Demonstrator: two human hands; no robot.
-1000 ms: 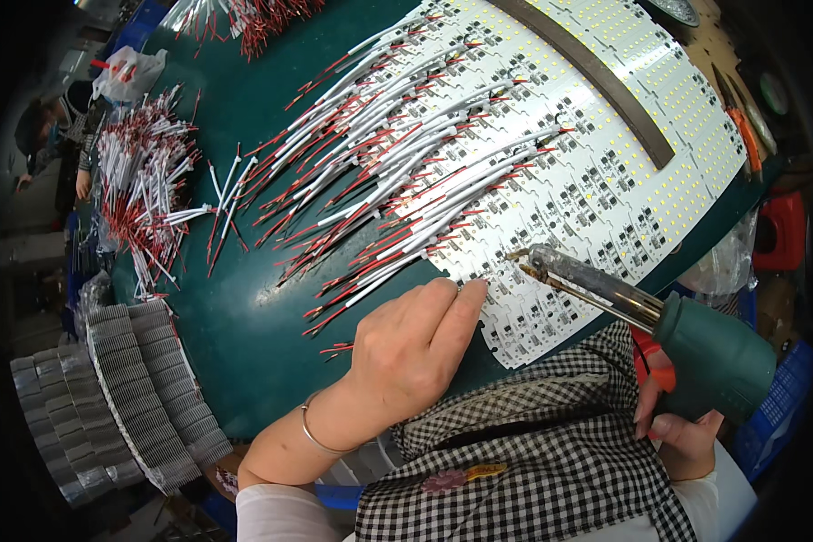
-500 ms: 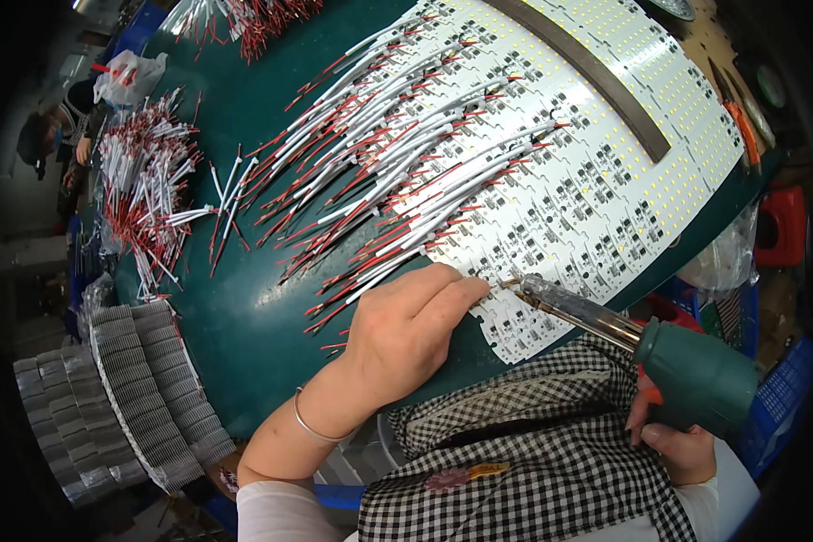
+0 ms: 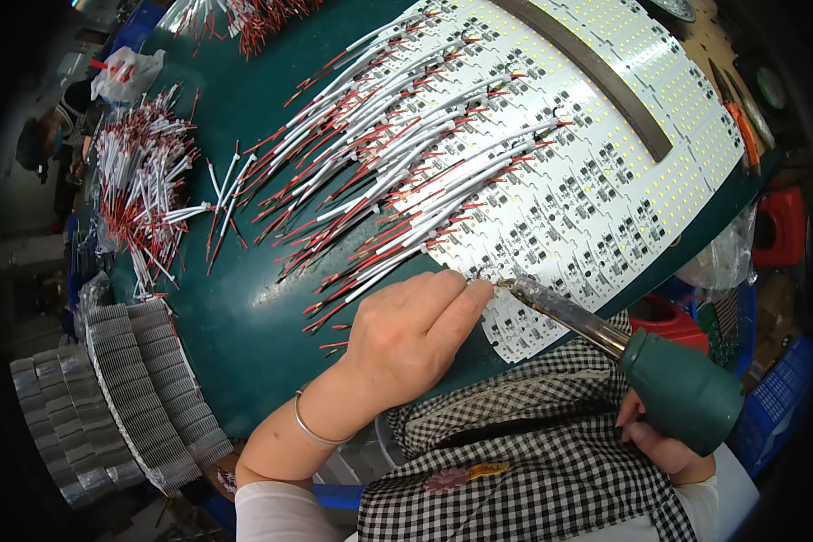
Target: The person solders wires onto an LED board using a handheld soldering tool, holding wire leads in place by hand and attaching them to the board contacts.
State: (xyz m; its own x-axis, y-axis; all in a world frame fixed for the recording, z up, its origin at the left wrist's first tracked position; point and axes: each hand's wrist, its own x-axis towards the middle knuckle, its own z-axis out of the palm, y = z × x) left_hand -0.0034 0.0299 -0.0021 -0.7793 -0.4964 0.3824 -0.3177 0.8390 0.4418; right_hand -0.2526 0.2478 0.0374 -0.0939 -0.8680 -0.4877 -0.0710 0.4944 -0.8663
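Where the iron's tip meets the board, in the head view, the work wants steadiness: I judge the wire end should be pinned flat on its pad just ahead of the left hand (image 3: 406, 334), with the tip laid briefly against the joint and lifted straight off, so neighbouring pads stay untouched.

The left grip is narrow, thumb and forefinger pinched together at the edge of the white LED circuit panel (image 3: 596, 199), apparently on a wire end, though the wire itself is too small to tell. The soldering iron (image 3: 641, 361) has its tip just beside those fingertips. The right hand (image 3: 664, 443) is closed round the iron's green handle, low and to the right of the left grip.

Beyond the left grip lie red-and-white wires (image 3: 406, 181) fanned over the green counter (image 3: 244, 298); to its left stand stacked grey finned parts (image 3: 126, 397).
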